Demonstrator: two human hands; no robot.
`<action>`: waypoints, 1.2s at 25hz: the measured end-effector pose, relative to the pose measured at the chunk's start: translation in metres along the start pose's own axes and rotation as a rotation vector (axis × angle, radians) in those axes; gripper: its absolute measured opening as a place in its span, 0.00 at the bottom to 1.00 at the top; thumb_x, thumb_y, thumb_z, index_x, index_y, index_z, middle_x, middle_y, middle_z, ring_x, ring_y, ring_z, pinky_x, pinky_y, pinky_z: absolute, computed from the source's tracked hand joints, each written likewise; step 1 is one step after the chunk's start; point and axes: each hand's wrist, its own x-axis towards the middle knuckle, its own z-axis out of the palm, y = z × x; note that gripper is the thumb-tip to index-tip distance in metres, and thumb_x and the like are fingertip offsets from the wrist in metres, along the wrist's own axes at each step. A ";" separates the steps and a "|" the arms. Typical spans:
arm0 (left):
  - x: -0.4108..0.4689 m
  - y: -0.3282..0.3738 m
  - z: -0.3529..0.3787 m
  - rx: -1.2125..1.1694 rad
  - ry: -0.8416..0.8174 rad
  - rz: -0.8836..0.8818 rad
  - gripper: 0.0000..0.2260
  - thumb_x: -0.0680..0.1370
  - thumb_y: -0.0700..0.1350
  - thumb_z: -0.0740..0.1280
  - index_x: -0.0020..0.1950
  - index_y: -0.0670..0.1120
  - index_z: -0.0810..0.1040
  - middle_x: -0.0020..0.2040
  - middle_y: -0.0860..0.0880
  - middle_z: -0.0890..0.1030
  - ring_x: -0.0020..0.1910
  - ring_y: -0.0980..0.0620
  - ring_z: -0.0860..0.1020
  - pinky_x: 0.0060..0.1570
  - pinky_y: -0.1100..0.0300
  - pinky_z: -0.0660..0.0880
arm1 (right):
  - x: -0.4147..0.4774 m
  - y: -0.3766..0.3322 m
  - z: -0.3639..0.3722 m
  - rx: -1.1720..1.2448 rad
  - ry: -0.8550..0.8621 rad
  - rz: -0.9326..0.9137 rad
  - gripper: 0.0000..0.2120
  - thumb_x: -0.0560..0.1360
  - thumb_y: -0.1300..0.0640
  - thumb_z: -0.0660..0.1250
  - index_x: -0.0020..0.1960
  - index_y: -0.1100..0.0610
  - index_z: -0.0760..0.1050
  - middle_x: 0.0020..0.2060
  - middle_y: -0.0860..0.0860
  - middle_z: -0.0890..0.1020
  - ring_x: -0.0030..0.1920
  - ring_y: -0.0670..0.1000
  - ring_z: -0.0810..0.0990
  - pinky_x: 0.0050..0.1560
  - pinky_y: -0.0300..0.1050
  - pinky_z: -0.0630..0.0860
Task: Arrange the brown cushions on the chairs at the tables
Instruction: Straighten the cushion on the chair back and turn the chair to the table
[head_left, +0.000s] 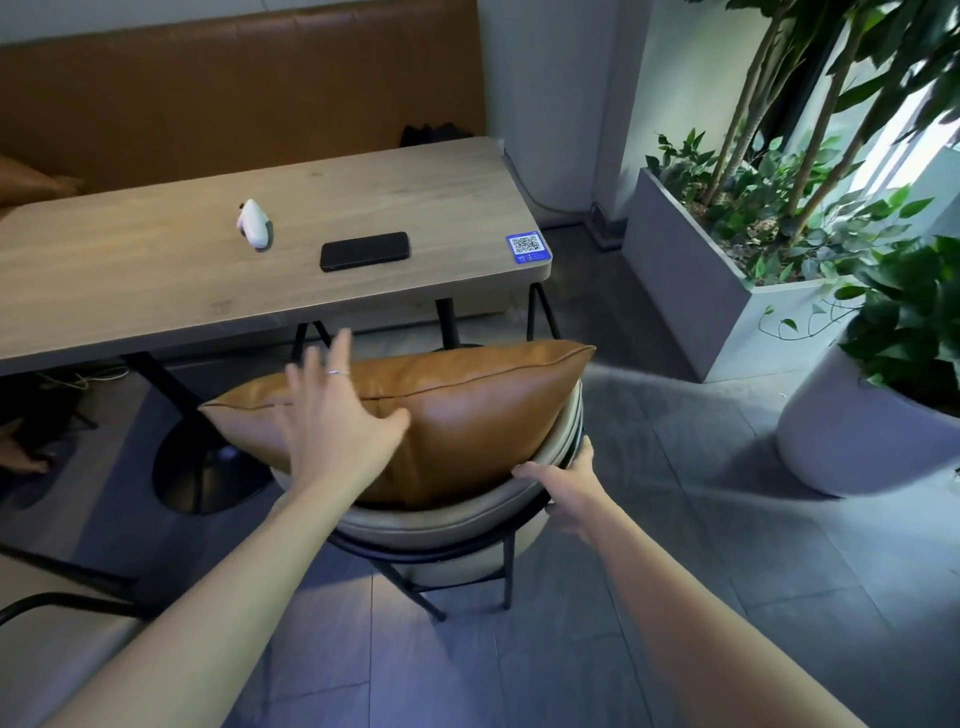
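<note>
A brown leather cushion (467, 410) stands on edge in a beige round-backed chair (447, 525) pushed up to the wooden table (156, 270). My left hand (332, 421) is spread flat, fingers apart, over the cushion's left half; I cannot tell whether it touches. My right hand (566, 483) grips the chair's curved backrest on its right side. Part of another brown cushion (31, 179) shows on the bench at the far left.
A black phone (364, 251), a white handheld device (254, 223) and a blue QR sticker (527, 247) lie on the table. A brown bench back (234, 88) runs behind. A grey planter (727, 291) and a round white pot (852, 436) stand right.
</note>
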 end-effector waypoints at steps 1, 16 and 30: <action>0.004 0.018 0.008 0.070 -0.106 0.079 0.50 0.69 0.58 0.77 0.82 0.59 0.47 0.84 0.45 0.48 0.82 0.41 0.45 0.76 0.35 0.47 | 0.010 -0.005 -0.004 0.016 0.004 0.009 0.63 0.51 0.50 0.81 0.72 0.25 0.45 0.70 0.48 0.72 0.63 0.62 0.77 0.59 0.67 0.78; -0.009 0.093 0.095 0.472 -0.324 0.121 0.54 0.66 0.73 0.69 0.79 0.63 0.36 0.83 0.43 0.42 0.80 0.32 0.41 0.70 0.24 0.45 | 0.028 -0.026 -0.030 -0.134 0.050 -0.093 0.54 0.50 0.50 0.76 0.75 0.41 0.63 0.61 0.52 0.79 0.58 0.61 0.79 0.39 0.60 0.85; -0.013 0.091 0.103 0.486 -0.281 0.114 0.52 0.68 0.73 0.67 0.79 0.63 0.36 0.83 0.43 0.44 0.80 0.33 0.43 0.70 0.24 0.46 | 0.026 -0.025 -0.038 -0.148 -0.007 -0.106 0.55 0.51 0.49 0.77 0.76 0.40 0.61 0.65 0.52 0.77 0.59 0.61 0.79 0.35 0.60 0.85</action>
